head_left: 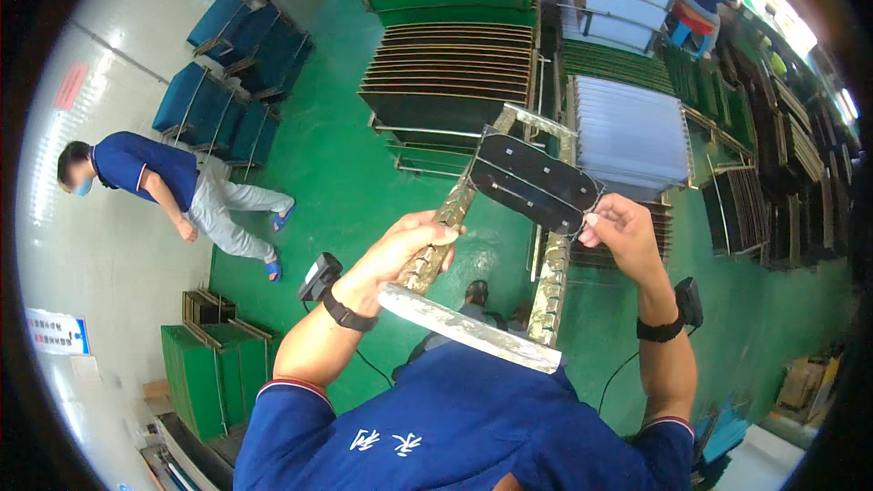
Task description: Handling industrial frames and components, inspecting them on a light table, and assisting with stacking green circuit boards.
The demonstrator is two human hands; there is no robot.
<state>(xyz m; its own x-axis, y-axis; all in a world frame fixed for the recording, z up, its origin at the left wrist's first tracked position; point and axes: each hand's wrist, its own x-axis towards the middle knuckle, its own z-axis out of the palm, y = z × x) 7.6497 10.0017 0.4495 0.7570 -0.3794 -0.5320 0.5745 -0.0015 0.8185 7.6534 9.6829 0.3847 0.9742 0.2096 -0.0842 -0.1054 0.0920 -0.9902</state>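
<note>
In front of my chest I hold up a worn, notched metal rack frame (468,328) with a pale bottom bar. My left hand (407,250) is wrapped round its left rail. Across the far part of the frame lies a thin black panel (526,191) with rounded ends, a lengthwise line and small pale marks. The thumb and fingers of my right hand (620,229) pinch the panel's right end, close to the right rail. How the panel's left end sits in the notches is too small to tell.
Ahead stands a rack of stacked dark panels (446,82), with pale blue-white sheets (632,132) to its right. A person in a blue shirt (155,168) is at the left on the green floor (350,141). Green stacked panels (195,377) stand at the lower left.
</note>
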